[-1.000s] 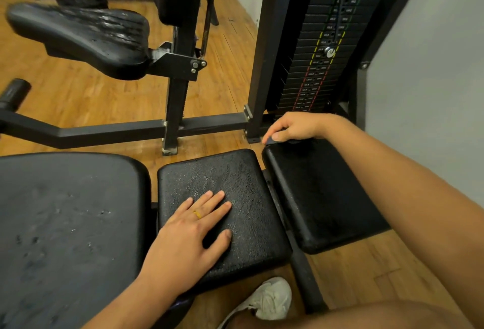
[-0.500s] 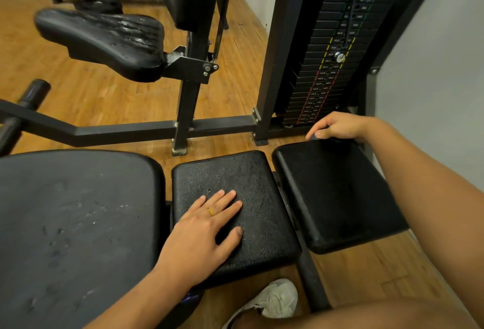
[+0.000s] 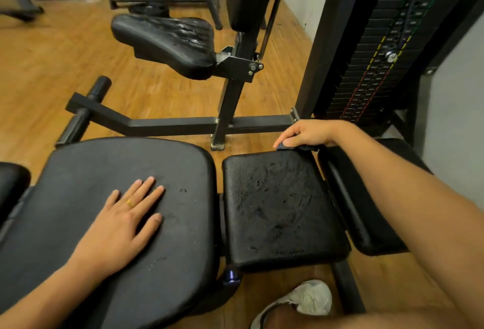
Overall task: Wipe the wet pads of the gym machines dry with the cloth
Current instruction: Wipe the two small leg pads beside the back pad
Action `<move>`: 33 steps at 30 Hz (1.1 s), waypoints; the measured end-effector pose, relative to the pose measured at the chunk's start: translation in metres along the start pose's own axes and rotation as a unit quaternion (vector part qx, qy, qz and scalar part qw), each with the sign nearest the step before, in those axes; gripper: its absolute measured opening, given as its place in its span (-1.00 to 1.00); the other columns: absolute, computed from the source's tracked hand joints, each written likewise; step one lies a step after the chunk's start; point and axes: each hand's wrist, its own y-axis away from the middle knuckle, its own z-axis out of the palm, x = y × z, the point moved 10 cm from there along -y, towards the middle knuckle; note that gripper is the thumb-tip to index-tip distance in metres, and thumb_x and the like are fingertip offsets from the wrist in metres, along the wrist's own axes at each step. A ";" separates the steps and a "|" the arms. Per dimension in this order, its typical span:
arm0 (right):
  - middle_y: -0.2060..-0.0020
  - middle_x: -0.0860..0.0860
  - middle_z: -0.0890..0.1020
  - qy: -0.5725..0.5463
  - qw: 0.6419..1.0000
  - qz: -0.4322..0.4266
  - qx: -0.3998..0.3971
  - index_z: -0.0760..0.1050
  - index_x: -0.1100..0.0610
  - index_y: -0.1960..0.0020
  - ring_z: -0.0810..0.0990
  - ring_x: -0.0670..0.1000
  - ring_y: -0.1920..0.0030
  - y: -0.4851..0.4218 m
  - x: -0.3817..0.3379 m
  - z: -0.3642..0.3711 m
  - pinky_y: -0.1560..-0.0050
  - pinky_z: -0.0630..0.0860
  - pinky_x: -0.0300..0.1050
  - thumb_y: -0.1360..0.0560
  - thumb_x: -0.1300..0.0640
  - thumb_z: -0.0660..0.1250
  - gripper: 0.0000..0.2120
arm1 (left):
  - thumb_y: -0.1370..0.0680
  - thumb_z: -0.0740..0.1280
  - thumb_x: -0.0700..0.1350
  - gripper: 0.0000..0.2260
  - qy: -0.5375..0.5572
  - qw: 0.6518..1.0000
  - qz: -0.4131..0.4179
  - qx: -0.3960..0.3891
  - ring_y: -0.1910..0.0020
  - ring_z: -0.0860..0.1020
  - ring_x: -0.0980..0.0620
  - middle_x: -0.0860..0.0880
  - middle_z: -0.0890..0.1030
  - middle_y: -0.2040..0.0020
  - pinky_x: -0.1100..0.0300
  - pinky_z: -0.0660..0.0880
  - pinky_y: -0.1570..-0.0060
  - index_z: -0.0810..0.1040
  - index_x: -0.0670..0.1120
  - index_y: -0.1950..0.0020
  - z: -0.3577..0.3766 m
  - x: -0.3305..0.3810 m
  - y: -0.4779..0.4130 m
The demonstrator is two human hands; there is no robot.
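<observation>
Weight stack (image 3: 379, 66) stands beyond cloth (image 3: 301, 147) and pads (image 3: 282, 208)

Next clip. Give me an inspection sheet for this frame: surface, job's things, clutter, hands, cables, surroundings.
Surface: middle pad beaded with droplets; big pad shows a few specks toward its right side.
Job's things: dark cloth bunched at the middle pad's far edge; right pad partly under the forearm; far seat streaked wet.
Clutter: nothing seen.
Hands: left hand flat on the big pad; right hand grips the cloth.
Cables: nothing seen clearly.
Surroundings: wood floor, weight stack, grey wall, white shoe.
</observation>
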 end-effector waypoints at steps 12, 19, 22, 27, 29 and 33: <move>-0.05 -0.09 0.65 0.069 0.991 -0.117 0.013 0.63 0.02 -0.17 0.52 -0.31 0.15 -0.053 -0.104 0.058 0.19 0.35 -0.52 -0.61 0.15 0.22 -0.75 | -0.55 -0.20 0.37 -0.41 0.001 1.000 -0.008 0.008 -0.58 -0.15 0.16 0.18 -0.08 -0.60 0.07 -0.16 -0.53 -0.02 0.27 -0.57 -0.001 0.004 -0.002; -0.17 0.00 0.63 0.006 0.999 -0.040 -0.028 0.60 -0.04 -0.22 0.59 0.05 -0.17 -0.019 -0.035 0.021 -0.26 0.48 -0.02 -0.61 0.12 0.26 -0.76 | -0.55 -0.16 0.37 -0.39 0.018 1.000 -0.014 0.018 -0.58 -0.11 0.17 0.18 -0.02 -0.60 0.09 -0.16 -0.53 0.05 0.23 -0.58 0.000 0.002 0.000; -0.13 -0.01 0.66 -0.083 0.996 0.022 -0.038 0.61 0.05 -0.21 0.60 0.05 -0.18 0.001 0.013 0.000 -0.13 0.52 -0.13 -0.60 0.18 0.26 -0.76 | -0.55 -0.15 0.37 -0.40 0.019 0.999 -0.012 0.023 -0.58 -0.12 0.19 0.19 -0.03 -0.60 0.11 -0.18 -0.53 0.05 0.24 -0.58 0.000 -0.001 -0.002; -0.10 0.06 0.67 -0.113 0.993 0.019 -0.036 0.61 0.11 -0.19 0.61 0.10 -0.17 -0.013 0.015 0.003 -0.17 0.52 -0.07 -0.58 0.22 0.28 -0.77 | -0.56 -0.12 0.37 -0.42 0.030 0.999 -0.012 0.032 -0.58 -0.09 0.19 0.20 -0.02 -0.60 0.08 -0.13 -0.54 0.08 0.25 -0.57 -0.001 -0.001 -0.002; -0.09 0.09 0.68 -0.117 0.992 0.008 -0.045 0.61 0.11 -0.20 0.63 0.09 -0.13 -0.022 -0.001 0.014 -0.12 0.55 -0.10 -0.58 0.22 0.28 -0.77 | -0.56 -0.10 0.37 -0.42 0.033 0.999 -0.013 0.034 -0.57 -0.08 0.20 0.21 0.00 -0.59 0.06 -0.10 -0.54 0.10 0.25 -0.57 -0.001 -0.002 -0.002; -0.10 0.04 0.67 -0.085 0.993 -0.034 -0.075 0.59 0.10 -0.24 0.63 0.00 -0.10 -0.049 -0.054 0.043 -0.09 0.54 -0.19 -0.60 0.20 0.26 -0.74 | -0.57 -0.07 0.36 -0.43 0.039 0.998 -0.017 0.043 -0.57 -0.04 0.20 0.21 0.04 -0.59 0.05 -0.07 -0.54 0.16 0.24 -0.56 -0.003 -0.002 -0.003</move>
